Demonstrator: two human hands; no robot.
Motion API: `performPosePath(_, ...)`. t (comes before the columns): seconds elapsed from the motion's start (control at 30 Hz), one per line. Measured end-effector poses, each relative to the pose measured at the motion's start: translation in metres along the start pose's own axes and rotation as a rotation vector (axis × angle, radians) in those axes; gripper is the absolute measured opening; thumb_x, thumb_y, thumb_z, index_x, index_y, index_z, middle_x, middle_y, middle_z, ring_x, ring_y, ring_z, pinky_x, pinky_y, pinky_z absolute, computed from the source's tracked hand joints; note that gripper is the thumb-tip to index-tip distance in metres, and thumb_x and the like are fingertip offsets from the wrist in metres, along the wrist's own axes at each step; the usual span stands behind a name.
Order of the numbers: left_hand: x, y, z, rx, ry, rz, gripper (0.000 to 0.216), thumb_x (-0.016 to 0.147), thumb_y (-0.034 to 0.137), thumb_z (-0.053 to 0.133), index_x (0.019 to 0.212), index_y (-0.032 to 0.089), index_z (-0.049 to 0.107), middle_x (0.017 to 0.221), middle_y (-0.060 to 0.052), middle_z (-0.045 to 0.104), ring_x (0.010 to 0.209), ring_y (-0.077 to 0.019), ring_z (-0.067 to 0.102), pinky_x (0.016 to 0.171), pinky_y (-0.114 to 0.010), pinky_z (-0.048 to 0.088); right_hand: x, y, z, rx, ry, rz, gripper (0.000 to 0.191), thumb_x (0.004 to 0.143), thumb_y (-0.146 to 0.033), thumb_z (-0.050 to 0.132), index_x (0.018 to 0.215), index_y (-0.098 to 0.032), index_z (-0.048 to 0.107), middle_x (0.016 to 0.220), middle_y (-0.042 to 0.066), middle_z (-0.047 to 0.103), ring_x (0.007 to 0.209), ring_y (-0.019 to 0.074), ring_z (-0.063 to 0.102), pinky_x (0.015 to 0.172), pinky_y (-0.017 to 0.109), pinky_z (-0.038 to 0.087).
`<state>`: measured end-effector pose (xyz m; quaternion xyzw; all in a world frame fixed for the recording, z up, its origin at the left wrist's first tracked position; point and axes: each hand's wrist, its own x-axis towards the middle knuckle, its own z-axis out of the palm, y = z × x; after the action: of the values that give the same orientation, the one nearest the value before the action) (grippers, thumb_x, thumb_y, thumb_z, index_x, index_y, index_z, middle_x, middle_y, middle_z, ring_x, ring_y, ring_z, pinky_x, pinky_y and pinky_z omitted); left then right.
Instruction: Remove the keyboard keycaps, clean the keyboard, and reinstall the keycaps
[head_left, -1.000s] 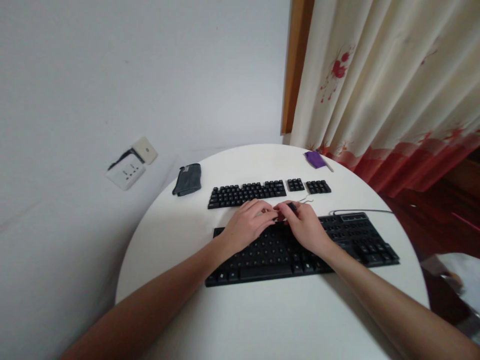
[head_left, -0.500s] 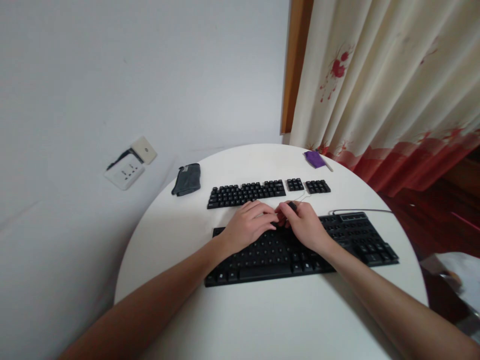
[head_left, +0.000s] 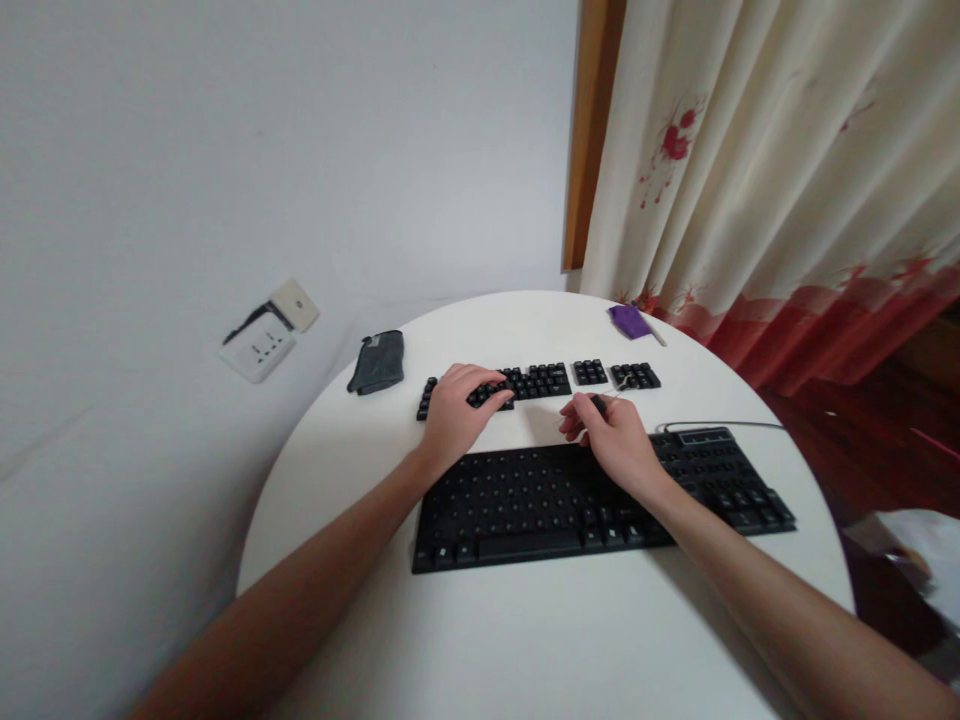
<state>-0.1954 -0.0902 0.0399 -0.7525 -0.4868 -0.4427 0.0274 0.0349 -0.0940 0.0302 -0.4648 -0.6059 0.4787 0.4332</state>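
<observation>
A black keyboard (head_left: 540, 505) lies on the round white table (head_left: 525, 640) in front of me. Behind it several loose black keycaps (head_left: 536, 381) are laid out in rows, in three groups. My left hand (head_left: 454, 415) reaches over the left group with curled fingers touching the keycaps. My right hand (head_left: 611, 440) hovers at the keyboard's far edge, pinching a small dark tool with a thin wire loop (head_left: 600, 403).
A folded grey cloth (head_left: 379, 362) lies at the table's back left. A purple item (head_left: 630, 320) sits at the back right by the curtain (head_left: 765, 170). The keyboard's cable (head_left: 720, 424) runs right. A wall socket (head_left: 259, 345) is on the left wall.
My left hand left the keyboard and moved back and left onto the laid-out keycaps. My right hand stayed near the keyboard's far edge with the tool.
</observation>
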Motion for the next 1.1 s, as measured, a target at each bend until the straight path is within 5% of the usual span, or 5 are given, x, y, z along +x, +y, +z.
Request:
performPosePath(0.33,0.008,-0.016,0.04,0.171,-0.396,0.092,0.013,0.081,0.032,0.078,0.091,0.024,0.075,0.096,-0.003,0.073,0.095,-0.0229,0.06,0.085,-0.041,0.043,0.008,0.001,-0.01,0.039,0.092,-0.015,0.04,0.091,-0.048,0.053,0.078,-0.014,0.068,0.068,0.009,0.071,0.059,0.017,0.064,0.054,0.028,0.046)
performPosePath(0.63,-0.001,-0.021,0.042,0.235,-0.326,0.05,0.015,0.073,0.033,0.084,0.083,0.025,0.076,0.112,-0.004,0.062,0.106,-0.0282,0.048,0.091,-0.046,0.041,0.006,-0.004,-0.011,0.01,0.087,-0.048,0.041,0.094,-0.047,0.05,0.078,-0.013,0.068,0.068,0.008,0.07,0.058,0.0161,0.063,0.054,0.029,0.046)
performPosePath(0.87,-0.002,-0.012,0.042,0.275,-0.293,-0.044,0.056,0.072,0.03,0.083,0.124,0.027,0.062,0.123,-0.005,0.056,0.114,-0.0288,0.045,0.1,-0.046,0.039,0.006,-0.003,-0.01,0.003,0.095,-0.061,0.04,0.094,-0.045,0.05,0.077,-0.014,0.068,0.068,0.008,0.071,0.058,0.0156,0.063,0.054,0.028,0.046)
performPosePath(1.1,-0.003,-0.014,0.043,0.287,-0.297,-0.058,0.058,0.074,0.03,0.08,0.127,0.028,0.058,0.122,-0.005,0.055,0.113,-0.0297,0.044,0.099,-0.046,0.038,0.005,-0.004,-0.009,0.008,0.076,-0.073,0.041,0.094,-0.046,0.049,0.078,-0.014,0.068,0.068,0.008,0.071,0.058,0.016,0.063,0.054,0.029,0.046)
